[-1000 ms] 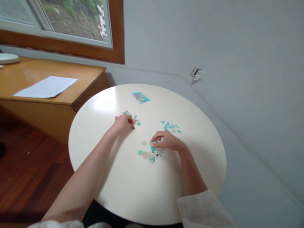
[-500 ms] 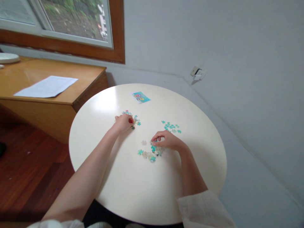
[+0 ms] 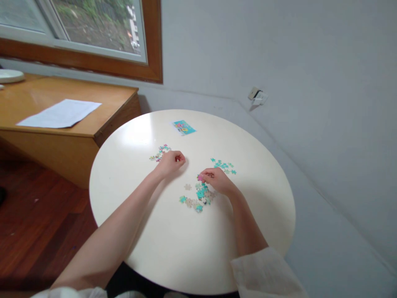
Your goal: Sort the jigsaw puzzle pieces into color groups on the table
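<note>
On the round cream table, my left hand is closed, fingers curled over the right part of a small pile of pinkish puzzle pieces; what it holds is hidden. My right hand pinches a pink puzzle piece just above a cluster of teal and pale pieces. A loose pale piece lies to the left of that cluster. More teal pieces sit beyond my right hand.
A small picture card lies at the table's far side. A wooden desk with a sheet of paper stands to the left under a window. A grey wall with a socket runs along the right.
My left hand slid right, off the pinkish pile toward the middle. My right hand lifted off the teal cluster and now pinches a pink piece.
</note>
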The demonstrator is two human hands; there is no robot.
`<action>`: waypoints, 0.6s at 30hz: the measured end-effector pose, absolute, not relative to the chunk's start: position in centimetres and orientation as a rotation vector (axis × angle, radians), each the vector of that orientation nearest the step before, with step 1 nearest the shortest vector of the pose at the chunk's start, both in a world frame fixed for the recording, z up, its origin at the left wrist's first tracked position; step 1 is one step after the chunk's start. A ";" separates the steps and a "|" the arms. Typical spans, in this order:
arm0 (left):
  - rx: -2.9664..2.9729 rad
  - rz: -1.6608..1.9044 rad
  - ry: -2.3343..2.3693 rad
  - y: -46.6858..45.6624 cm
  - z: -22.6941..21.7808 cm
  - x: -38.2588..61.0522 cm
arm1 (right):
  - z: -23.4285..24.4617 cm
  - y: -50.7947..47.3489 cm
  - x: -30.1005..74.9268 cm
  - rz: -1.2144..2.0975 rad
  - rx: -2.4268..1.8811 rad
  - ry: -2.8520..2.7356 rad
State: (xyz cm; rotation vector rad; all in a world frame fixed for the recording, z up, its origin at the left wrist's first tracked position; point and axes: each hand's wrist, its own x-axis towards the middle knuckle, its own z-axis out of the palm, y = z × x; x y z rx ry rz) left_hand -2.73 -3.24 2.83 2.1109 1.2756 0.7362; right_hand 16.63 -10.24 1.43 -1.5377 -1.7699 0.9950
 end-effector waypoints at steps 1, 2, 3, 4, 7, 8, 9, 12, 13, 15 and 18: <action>2.128 0.736 1.237 -3.4 2.8 -2.5 | 1.4 -10.2 16.6 1.002 -1.536 -1.754; 2.143 0.729 1.204 -3.6 2.7 -2.4 | 1.4 -10.2 16.6 1.006 -1.535 -1.741; 2.157 0.718 1.174 -3.7 2.7 -2.2 | 1.5 -10.2 16.6 1.010 -1.535 -1.732; 2.166 0.703 1.150 -3.8 2.7 -2.1 | 1.6 -10.2 16.6 1.011 -1.536 -1.724; 2.175 0.652 1.100 -4.2 2.6 -1.8 | 1.6 -10.2 16.6 1.003 -1.539 -1.704; 2.177 0.635 1.086 -4.3 2.6 -1.7 | 1.6 -10.1 16.5 0.999 -1.539 -1.697; 2.178 0.621 1.072 -4.4 2.6 -1.6 | 1.5 -10.1 16.5 0.993 -1.539 -1.690; 2.171 0.590 1.026 -4.8 2.5 -1.3 | 1.3 -10.0 16.5 0.972 -1.531 -1.674; 2.166 0.580 1.010 -5.0 2.4 -1.2 | 1.2 -10.0 16.4 0.967 -1.523 -1.672; 2.158 0.565 0.977 -5.1 2.2 -1.0 | 1.1 -10.0 16.4 0.964 -1.503 -1.673; 2.165 0.554 0.950 -5.3 2.0 -0.7 | 1.1 -10.0 16.5 0.966 -1.487 -1.673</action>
